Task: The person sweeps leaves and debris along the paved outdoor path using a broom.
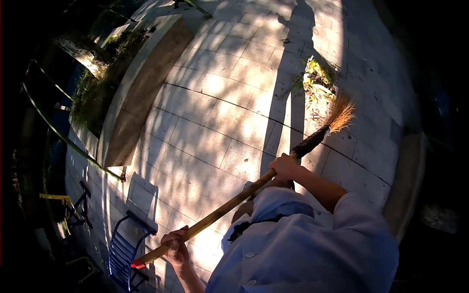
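A long-handled broom (pixel 224 207) slants across my body, its wooden handle tipped in red at the lower left. My left hand (pixel 175 245) is closed round the handle close to that red end. Lower on the shaft, just above the black binding, my right hand (pixel 285 167) grips it too. The orange-brown bristles (pixel 342 115) fan out at the upper right, over or on the paving; contact cannot be made out. Just beyond them lies a pile of leaves and plant litter (pixel 318 80), partly in sunlight.
Pale paving (pixel 210 117) runs through the middle, streaked with shadows. A stone planter wall (pixel 146 83) with greenery and a trunk stands on the left. At lower left is a blue slatted bench (pixel 124 251), with a yellow-and-dark frame (pixel 66 202) behind. A stone curb (pixel 408 180) edges the right.
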A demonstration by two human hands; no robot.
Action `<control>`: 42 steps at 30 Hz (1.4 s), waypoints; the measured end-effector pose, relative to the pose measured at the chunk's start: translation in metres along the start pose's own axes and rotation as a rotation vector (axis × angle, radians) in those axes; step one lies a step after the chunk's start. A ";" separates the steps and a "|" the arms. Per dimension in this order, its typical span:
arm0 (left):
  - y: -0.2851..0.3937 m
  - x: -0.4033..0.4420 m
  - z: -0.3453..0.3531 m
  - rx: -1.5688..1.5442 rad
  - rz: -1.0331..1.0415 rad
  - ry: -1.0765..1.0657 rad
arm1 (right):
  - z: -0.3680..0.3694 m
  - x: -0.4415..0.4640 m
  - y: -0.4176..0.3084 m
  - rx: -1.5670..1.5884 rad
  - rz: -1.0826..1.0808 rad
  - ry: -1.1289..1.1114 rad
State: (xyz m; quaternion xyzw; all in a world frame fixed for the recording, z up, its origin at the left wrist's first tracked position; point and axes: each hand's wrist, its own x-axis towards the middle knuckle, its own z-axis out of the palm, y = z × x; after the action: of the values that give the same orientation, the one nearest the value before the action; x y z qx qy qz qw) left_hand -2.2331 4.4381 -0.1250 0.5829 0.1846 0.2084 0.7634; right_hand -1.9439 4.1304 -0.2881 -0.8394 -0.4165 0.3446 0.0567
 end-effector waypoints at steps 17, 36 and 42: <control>-0.024 0.233 0.005 0.026 0.135 0.254 | -0.220 0.336 0.059 -0.159 -0.309 0.280; 0.006 0.670 0.079 0.008 0.009 -0.220 | -0.307 0.441 0.186 0.217 0.186 0.338; 0.056 0.783 0.079 0.134 0.115 -0.361 | -0.427 0.475 0.186 0.148 0.264 0.430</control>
State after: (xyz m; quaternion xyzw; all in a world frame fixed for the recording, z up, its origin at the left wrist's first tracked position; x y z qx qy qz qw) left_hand -1.5354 4.8045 -0.0817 0.6700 0.0244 0.1310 0.7303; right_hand -1.3565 4.4429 -0.2893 -0.9340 -0.2554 0.1922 0.1598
